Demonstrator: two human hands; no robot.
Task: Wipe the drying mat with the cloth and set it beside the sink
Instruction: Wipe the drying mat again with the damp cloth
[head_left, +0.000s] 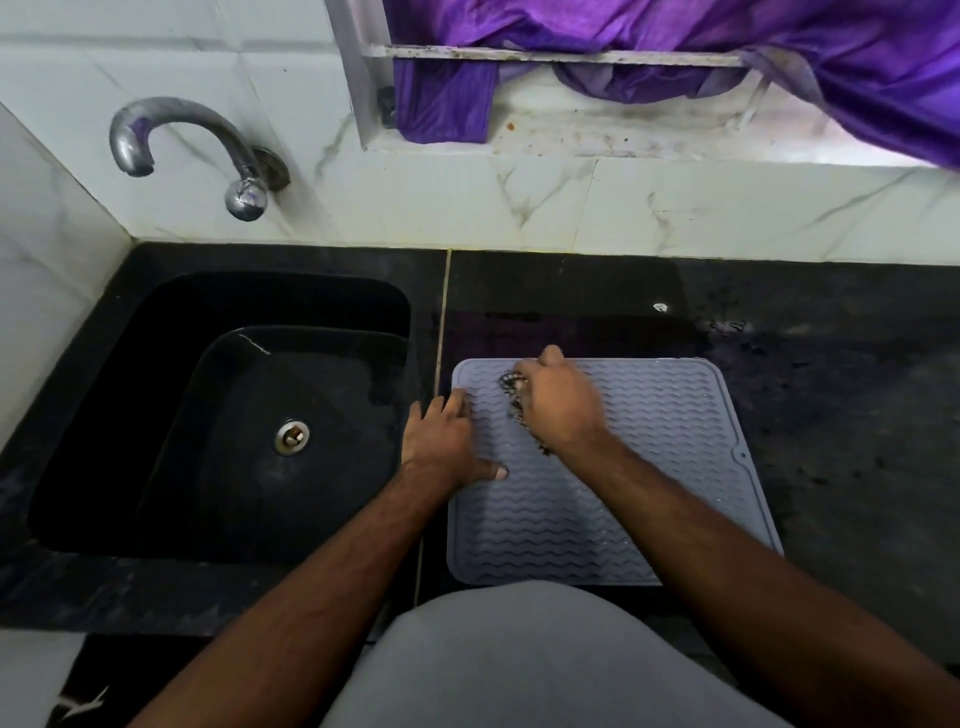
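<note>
Head view: grey drying mat (623, 483) is laid flat on black counter (831, 415), just right of sink (218, 415), w/ its left edge near the seam by the sink rim and its near edge close to the counter's front edge. Mat is roughly square, so no clear long axis; wavy ribs run left-right, small tab sits on right edge. Right hand (558, 402) is curled round a dark speckled cloth (514, 395), pressed onto mat's far-left area. Left hand (441, 441) is laid on mat's left edge, fingers straight, thumb spread on the ribs. Tap (192, 150) is mounted on wall above sink. Purple fabric (675, 52) is hung at window.
</note>
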